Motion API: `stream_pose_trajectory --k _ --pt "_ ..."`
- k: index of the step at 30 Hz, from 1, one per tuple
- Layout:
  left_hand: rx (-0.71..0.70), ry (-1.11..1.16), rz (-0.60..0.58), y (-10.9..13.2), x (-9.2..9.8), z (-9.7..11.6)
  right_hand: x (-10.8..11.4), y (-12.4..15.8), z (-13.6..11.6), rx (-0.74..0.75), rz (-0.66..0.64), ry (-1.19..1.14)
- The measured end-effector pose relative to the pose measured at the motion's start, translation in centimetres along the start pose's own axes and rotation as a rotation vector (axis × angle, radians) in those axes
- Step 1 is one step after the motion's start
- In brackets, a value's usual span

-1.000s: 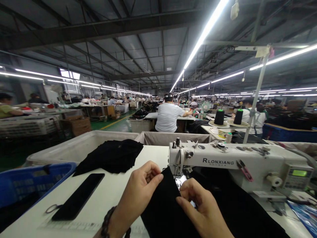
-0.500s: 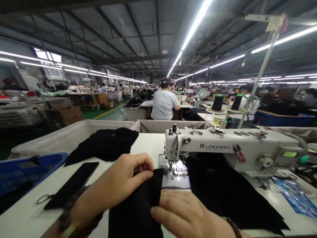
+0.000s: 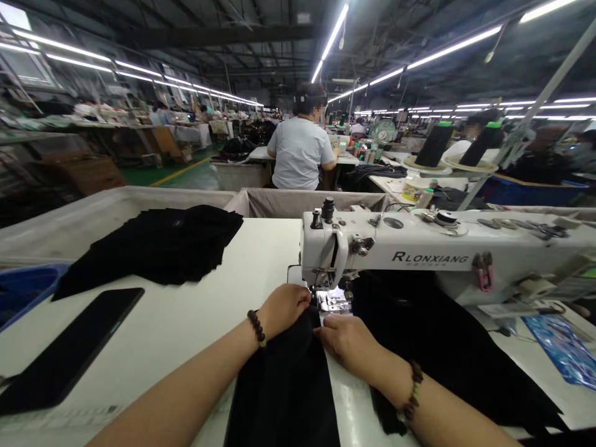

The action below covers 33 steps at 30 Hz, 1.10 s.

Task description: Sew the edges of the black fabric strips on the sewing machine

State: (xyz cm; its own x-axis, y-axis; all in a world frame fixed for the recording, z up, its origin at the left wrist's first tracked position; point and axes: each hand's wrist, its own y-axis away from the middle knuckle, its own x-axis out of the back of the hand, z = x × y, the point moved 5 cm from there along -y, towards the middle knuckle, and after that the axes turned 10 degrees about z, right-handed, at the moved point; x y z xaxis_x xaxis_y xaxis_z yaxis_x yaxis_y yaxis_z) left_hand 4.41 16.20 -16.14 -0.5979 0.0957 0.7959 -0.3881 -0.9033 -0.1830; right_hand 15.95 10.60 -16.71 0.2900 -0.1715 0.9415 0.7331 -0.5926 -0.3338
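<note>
A strip of black fabric (image 3: 284, 385) runs from the front edge of the white table up to the needle area of a white sewing machine (image 3: 433, 245). My left hand (image 3: 285, 309) pinches the strip's far end, close beside the presser foot (image 3: 333, 302). Bent fingers of my right hand (image 3: 347, 340) press on the strip's right edge, just in front of the metal plate. More black fabric (image 3: 447, 335) lies under the machine arm and to its right.
Black fabric pieces (image 3: 158, 245) are stacked at the table's back left, with a black phone (image 3: 69, 347) nearer. Blue plastic packaging (image 3: 563, 351) lies at right. Behind are fabric-lined bins (image 3: 307, 202), thread cones (image 3: 434, 146) and a seated person (image 3: 300, 149).
Both hands have moved forward to the needle area, and the strip's far end has come along with them. The view has shifted closer to the machine and tilted down.
</note>
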Motion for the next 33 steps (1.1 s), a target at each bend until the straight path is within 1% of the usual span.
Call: stream_pose_trajectory --k 2,6,8,12,20,26,33 --pt "-0.017 -0.029 -0.02 0.08 -0.23 0.04 -0.23 0.22 0.07 -0.026 0.002 -0.046" --pt "-0.036 -0.081 -0.051 0.56 -0.6 0.05 -0.29 0.59 -0.15 -0.026 0.021 -0.165" --pt "-0.035 -0.111 -0.055 0.58 -0.67 -0.01 -0.28 0.57 -0.05 -0.033 0.028 -0.184" --pt "-0.031 -0.158 -0.051 0.34 -0.6 -0.02 -0.27 0.26 0.32 -0.071 0.024 -0.169" --pt "-0.036 -0.188 -0.048 0.0 -0.6 0.02 -0.28 0.1 0.56 -0.14 -0.025 -0.147" --pt "-0.055 -0.208 -0.054 -0.21 -0.81 -0.13 -0.48 0.17 0.75 -0.15 -0.033 -0.156" --pt "-0.053 -0.22 -0.052 -0.37 -0.85 -0.41 -0.52 0.1 0.79 -0.158 -0.078 -0.155"
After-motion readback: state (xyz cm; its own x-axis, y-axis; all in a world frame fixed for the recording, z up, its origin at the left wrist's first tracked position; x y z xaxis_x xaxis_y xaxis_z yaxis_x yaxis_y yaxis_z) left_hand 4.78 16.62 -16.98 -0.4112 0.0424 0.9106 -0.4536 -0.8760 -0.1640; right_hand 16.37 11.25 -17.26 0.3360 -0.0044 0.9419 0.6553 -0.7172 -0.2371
